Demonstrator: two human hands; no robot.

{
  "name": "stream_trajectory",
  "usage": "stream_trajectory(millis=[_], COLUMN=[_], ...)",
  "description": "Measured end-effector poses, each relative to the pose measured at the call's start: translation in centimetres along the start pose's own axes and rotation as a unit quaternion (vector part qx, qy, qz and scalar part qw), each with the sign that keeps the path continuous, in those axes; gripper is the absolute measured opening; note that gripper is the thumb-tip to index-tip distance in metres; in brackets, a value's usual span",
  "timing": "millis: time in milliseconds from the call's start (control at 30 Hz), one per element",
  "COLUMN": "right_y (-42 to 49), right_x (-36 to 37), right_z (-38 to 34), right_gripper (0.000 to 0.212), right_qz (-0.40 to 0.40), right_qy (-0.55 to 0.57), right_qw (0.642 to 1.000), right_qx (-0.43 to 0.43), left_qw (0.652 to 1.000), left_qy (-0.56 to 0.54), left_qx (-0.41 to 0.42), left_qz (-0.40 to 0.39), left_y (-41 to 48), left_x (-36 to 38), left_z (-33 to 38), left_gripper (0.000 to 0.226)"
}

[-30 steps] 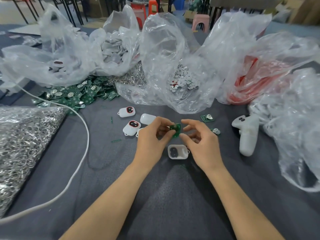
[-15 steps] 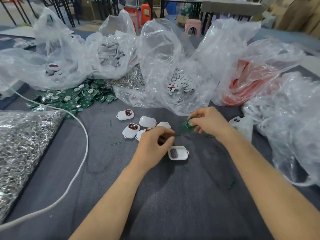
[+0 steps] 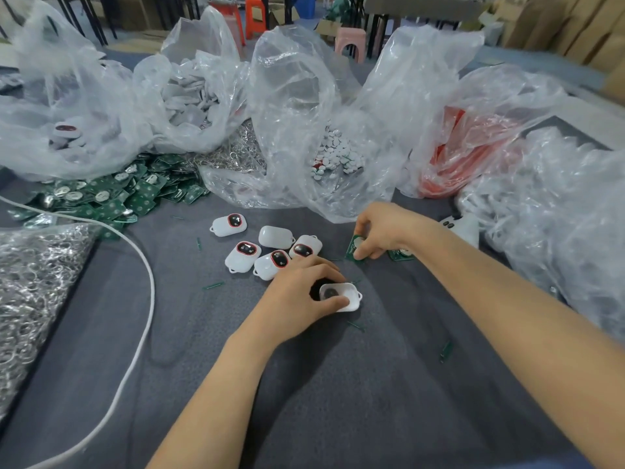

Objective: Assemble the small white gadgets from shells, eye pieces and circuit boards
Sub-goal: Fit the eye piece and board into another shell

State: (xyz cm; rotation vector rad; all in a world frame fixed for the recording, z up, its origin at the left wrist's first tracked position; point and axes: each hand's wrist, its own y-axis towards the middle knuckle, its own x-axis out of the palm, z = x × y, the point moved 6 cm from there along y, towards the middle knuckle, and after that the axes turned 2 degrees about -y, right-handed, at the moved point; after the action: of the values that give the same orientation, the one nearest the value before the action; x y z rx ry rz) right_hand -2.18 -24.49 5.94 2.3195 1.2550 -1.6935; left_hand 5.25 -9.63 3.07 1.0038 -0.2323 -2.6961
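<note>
My left hand grips an open white shell with a dark eye piece inside, lying on the grey cloth at the centre. My right hand reaches further back and pinches a green circuit board with a round silver cell on it. A second green board lies just right of that hand. Several assembled white gadgets with red-rimmed dark eyes cluster left of the hands, one plain white shell among them.
A heap of green boards lies at back left. Clear bags hold white shells and small white discs; a red-filled bag sits back right. Metal rings pile up at left beside a white cable.
My right hand left the board it shared with the left hand and reached back right to pinch another board on the cloth. My left hand dropped onto the open shell and gripped it.
</note>
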Motion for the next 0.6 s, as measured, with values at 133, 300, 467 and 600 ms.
stream_trajectory(millis=[133,300,467,600], right_y=[-0.4,-0.7,-1.0,-1.2], right_x=[0.2,0.5,0.5,0.4], right_z=[-0.7,-1.9,-2.6,-3.1], right_gripper=[0.033,0.035,0.039,0.040], right_qz=[0.001,0.001,-0.002,0.016], right_qy=[-0.043,-0.131,-0.170,-0.203], right_qw=[0.999,0.991,0.985,0.979], right_qx=[0.005,0.028,0.034,0.026], left_qw=[1.000,0.999,0.999,1.000], left_qy=[0.014,0.036,0.038,0.029], left_qx=[0.004,0.012,0.017,0.010], left_qz=[-0.003,0.002,0.010,0.003], left_y=[0.0,0.0,0.0,0.0], left_x=[0.0,0.0,0.0,0.0], left_z=[-0.1,-0.1,0.0,0.1], left_gripper=[0.021,0.022,0.019,0.016])
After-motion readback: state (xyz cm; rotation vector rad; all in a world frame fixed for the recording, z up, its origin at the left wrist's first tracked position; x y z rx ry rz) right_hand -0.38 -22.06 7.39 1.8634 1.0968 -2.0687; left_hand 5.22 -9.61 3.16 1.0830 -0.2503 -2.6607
